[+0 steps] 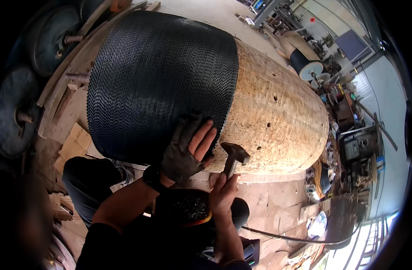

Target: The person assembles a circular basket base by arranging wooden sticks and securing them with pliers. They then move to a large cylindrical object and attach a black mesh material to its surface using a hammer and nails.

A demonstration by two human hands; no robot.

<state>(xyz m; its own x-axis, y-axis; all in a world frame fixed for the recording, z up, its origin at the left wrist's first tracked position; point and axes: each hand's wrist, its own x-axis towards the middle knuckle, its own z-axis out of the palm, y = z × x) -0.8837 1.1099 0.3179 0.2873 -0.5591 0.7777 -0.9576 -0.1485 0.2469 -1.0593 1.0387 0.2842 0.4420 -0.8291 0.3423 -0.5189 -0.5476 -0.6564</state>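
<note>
A large wooden roller lies across the view, its right part bare pale wood [278,108] with small dark holes. Black toothed strip [165,76] covers its left part in tight rows, ending in a jagged edge. My left hand [185,146], in a dark worn glove with some bare fingertips, rests with fingers stretched out on the covering beside that edge. Whether a small piece sits by its thumb, I cannot tell. My right hand [223,193] grips a hammer [235,155] by its handle; the head is over the bare wood, close to my left hand.
A dark bowl [188,207] of small metal pieces, perhaps nails, sits between my legs. Round metal discs with shafts [16,112] stand at the left beside wooden beams [61,96]. Another roller [300,51] lies at the far right, near cluttered tools. A cable [282,236] crosses the floor.
</note>
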